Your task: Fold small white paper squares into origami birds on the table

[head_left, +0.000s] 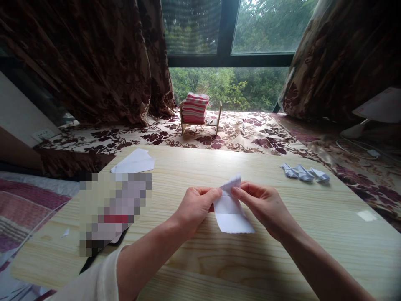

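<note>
Between my two hands, above the wooden table (194, 259), is a white sheet of paper (233, 215) with creases across it and a folded upper end. My left hand (199, 200) pinches its left edge between thumb and fingers. On the other side my right hand (260, 200) grips the upper right part, thumb on top. The lower end of the paper hangs free and looks slightly ragged. Fingers beneath the sheet are partly hidden.
Several small folded paper pieces (303, 172) lie at the table's right rear. White paper (134, 161) rests at the left rear, beside a pixelated area. Behind the table, a small rack (218, 117) holds pink-striped folded cloths (194, 109). A lamp (377, 106) stands at right.
</note>
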Action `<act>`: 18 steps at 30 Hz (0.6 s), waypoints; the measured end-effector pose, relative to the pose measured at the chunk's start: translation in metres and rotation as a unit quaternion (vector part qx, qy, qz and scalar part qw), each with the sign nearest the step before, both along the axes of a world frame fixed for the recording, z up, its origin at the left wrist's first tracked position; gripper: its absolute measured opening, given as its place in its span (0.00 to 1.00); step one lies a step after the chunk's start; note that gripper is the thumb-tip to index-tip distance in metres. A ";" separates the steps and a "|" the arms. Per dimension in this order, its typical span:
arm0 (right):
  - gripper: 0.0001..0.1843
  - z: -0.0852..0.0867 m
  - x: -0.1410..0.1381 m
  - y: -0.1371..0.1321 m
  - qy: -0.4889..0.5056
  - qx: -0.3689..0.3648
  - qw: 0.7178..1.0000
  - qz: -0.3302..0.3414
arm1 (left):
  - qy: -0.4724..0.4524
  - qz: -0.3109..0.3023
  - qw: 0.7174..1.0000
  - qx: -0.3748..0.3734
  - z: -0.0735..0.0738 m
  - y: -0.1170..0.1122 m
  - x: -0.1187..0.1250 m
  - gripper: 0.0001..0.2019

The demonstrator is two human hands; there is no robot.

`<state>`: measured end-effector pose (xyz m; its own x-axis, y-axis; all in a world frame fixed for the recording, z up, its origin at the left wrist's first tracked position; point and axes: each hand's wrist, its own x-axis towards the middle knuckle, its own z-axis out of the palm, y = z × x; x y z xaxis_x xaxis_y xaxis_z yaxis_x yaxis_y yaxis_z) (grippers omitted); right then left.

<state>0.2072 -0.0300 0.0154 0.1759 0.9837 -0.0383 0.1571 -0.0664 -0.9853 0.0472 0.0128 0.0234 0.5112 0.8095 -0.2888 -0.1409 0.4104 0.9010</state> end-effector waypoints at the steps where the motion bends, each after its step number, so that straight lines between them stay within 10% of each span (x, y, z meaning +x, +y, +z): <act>1: 0.18 0.000 0.000 0.000 -0.002 -0.004 1.000 0.002 | 0.015 0.006 1.000 0.016 0.000 0.000 0.000 0.13; 11: 0.21 0.004 -0.013 0.002 0.184 -0.043 0.982 0.010 | 0.124 0.023 0.951 0.281 0.004 -0.006 -0.001 0.16; 18: 0.16 0.000 -0.019 0.002 0.252 -0.027 0.967 0.003 | 0.141 0.024 0.931 0.334 0.007 -0.011 0.001 0.17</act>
